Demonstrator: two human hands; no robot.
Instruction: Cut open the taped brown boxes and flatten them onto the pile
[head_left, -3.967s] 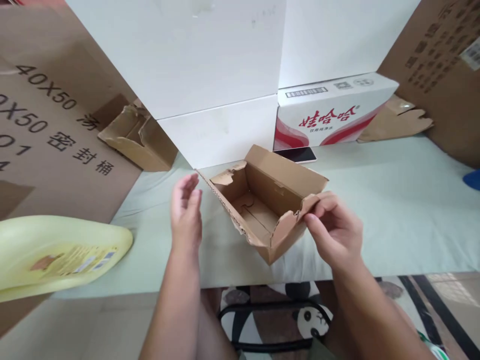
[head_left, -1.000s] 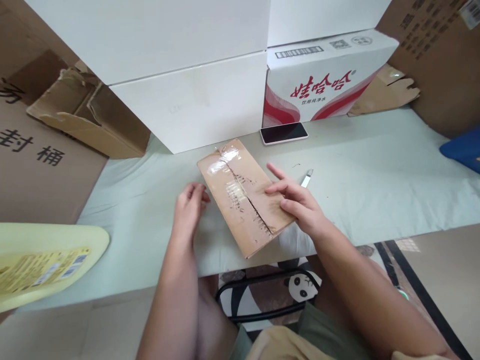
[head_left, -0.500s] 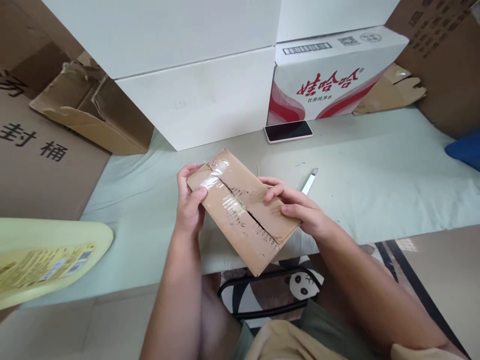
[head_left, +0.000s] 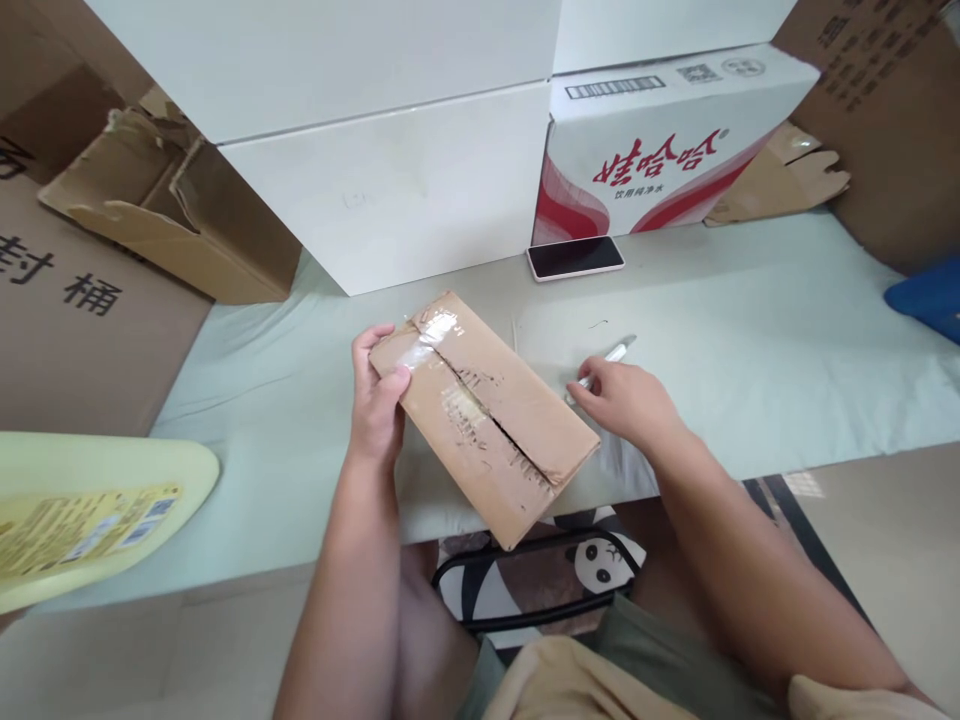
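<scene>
My left hand grips the far left corner of a small brown cardboard box, thumb on top and fingers round the side. The box is tilted over the front of the cloth-covered surface. Clear tape lies across its far end, and a dark slit runs between its top flaps, with torn marks beside it. My right hand is to the right of the box, its fingers closed on a slim white utility knife. The knife's grey tip points away to the upper right; my fingers hide part of its handle.
A phone lies by the white and red carton at the back. Large white boxes stand beside it. An opened carton and a pale yellow container are on the left. At far right is something blue.
My right hand has let go of the box, moved slightly right and closed on the utility knife. My left hand still holds the box in nearly the same place.
</scene>
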